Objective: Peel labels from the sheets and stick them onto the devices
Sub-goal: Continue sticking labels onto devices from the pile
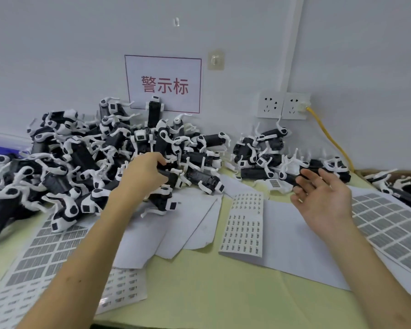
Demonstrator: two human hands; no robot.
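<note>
The pile [81,150] lies left. At its near edge my left hand [144,173] curls round one black device [170,178]. It looks light and rigid, with thin white clips that may snag, so I take it by the body. The sheet [246,224] lies flat between my arms, thin and floppy. My right hand [323,200] hovers empty, fingers spread.

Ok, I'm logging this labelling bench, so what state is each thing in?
left hand, gripping a black device in the big pile
right hand, open, holding nothing
small-label sheet, lying on the table, creased across
grey-label sheet, lying flat by the right forearm
yellow cable, plugged into the right socket
left socket, nothing plugged in
</note>
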